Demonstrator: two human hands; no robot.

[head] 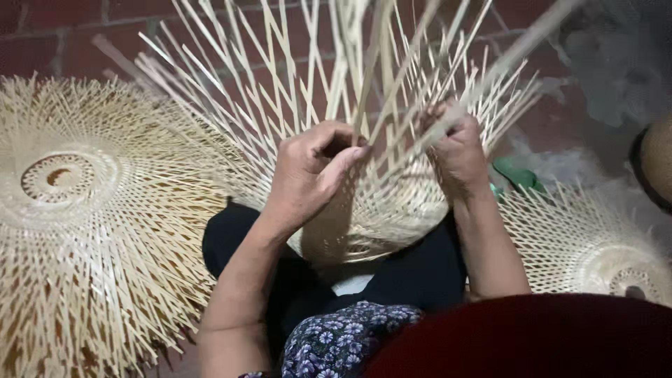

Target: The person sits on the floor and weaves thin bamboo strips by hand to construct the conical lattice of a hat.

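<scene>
Closest to me, a dark red rounded shape point(532, 336) fills the lower right corner, and beside it lies flowered blue cloth point(343, 339) over black trousers point(420, 273). On that lap rests the half-woven pale bamboo basket frame point(381, 217), its loose splints fanning upward. My left hand point(311, 171) curls over the weave, thumb and fingers pinching one splint; my right hand point(458, 150) is closed around a bundle of upright splints. I judge the thin strips could snap or spring out of the weave if bent too sharply, and a slipping grip would loosen the rows. The frame holds nothing. Farther out on the red brick floor point(42, 35), a flat woven bamboo disc point(77, 210) lies at left and a smaller one point(595, 245) at right, both empty.
</scene>
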